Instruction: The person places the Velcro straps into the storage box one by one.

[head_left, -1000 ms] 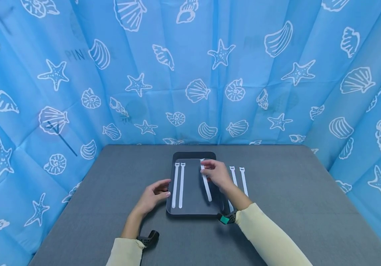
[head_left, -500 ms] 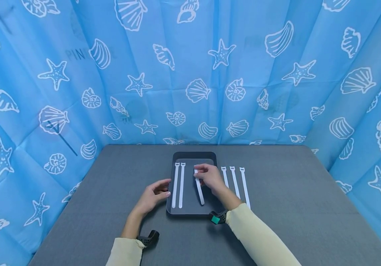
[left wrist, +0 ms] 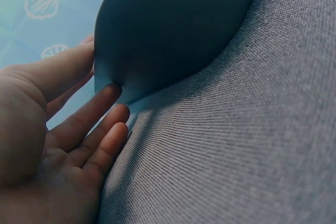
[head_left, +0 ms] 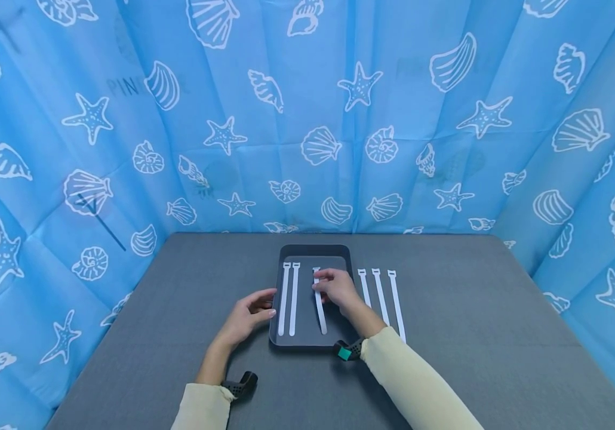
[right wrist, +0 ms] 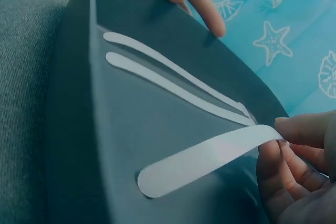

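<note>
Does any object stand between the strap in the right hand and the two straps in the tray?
Nothing visible does: only bare floor of the tray shows between the strap pinched by the right hand and the two straps on the tray's left side.

Tray [head_left: 306, 307]: smooth, matt, plastic-looking; straps [head_left: 294, 298] in it, smooth and matt. Table [head_left: 474, 334] beneath it: rough woven cloth. Curtain [head_left: 404, 119] behind it: smooth, faintly glossy cloth.

We're watching the white strap [head_left: 320, 313], flat and round-ended, pinched near its head by the right fingers [right wrist: 307, 129], slanting over the dark grey tray's [head_left: 306, 298] floor. We count two matching straps [head_left: 284, 298] side by side along its left, three more [head_left: 380, 292] on the worktop [head_left: 474, 298], just right.
</note>
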Motion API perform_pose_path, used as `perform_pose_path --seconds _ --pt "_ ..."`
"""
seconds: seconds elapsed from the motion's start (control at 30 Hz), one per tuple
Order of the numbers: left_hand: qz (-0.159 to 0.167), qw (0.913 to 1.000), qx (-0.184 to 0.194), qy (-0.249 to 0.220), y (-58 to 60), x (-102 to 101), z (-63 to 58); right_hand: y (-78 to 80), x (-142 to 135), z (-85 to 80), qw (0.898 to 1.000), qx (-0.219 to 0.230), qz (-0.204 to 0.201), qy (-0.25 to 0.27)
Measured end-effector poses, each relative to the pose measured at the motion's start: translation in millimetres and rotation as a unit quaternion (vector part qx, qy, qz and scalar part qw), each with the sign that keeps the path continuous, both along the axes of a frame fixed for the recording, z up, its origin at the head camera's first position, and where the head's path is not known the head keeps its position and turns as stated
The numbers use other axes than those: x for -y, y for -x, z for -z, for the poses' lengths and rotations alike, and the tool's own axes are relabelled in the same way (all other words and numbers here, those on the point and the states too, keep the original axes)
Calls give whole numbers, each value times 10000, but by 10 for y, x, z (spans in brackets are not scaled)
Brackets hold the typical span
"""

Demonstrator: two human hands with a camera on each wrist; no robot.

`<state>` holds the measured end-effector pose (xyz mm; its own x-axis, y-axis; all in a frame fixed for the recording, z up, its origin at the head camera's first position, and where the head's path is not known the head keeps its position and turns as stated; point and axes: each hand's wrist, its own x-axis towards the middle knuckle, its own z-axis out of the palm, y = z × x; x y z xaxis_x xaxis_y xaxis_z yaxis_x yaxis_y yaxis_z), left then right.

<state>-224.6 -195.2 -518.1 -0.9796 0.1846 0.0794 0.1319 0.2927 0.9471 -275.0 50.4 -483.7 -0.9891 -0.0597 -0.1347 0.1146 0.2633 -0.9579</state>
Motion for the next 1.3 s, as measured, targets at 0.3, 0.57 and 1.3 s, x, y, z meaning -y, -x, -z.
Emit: perform_pose_path --seconds 0.3,0.57,1.3 --pt "31 10000 -51 -44 -25 -11 -28 3 2 2 9995 -24 -185 -254" --pt "228 9997 -21 32 -163 -64 -318 1 2 16 9984 -27 -312 -461" --pt "-16 10000 -41 23 -17 -10 -34 24 10 10 9794 -620 -682 -1797"
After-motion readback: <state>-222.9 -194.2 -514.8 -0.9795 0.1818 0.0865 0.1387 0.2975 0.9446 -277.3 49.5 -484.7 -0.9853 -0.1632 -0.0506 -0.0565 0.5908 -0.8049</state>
